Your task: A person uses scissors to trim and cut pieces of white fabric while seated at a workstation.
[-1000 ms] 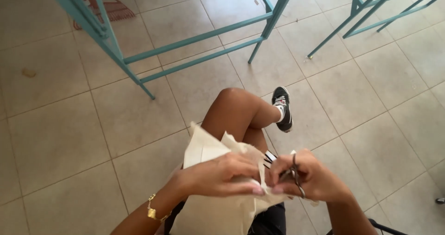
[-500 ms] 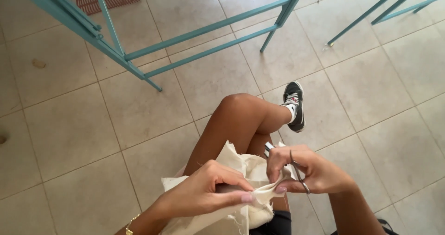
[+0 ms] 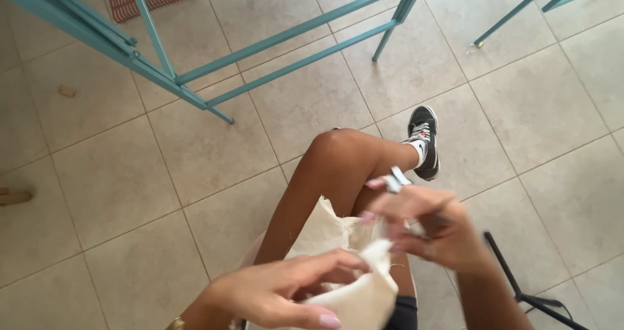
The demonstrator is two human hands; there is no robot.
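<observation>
Trimming step, judged: left hand (image 3: 273,297) pinches the cream woven cloth piece (image 3: 344,265) over the lap, right hand (image 3: 429,229) closed around small metal scissors (image 3: 394,180); next cut needs taut fabric.

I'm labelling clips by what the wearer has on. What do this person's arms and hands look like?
Both forearms are bare, with no sleeves or gloves. The left hand has pale pink polished nails and a gold bracelet at the wrist. The right hand is motion-blurred; no ring or watch is discernible.

Both hands raised over the lap — left hand (image 3: 279,294) curled, right hand (image 3: 429,229) pinching.
</observation>
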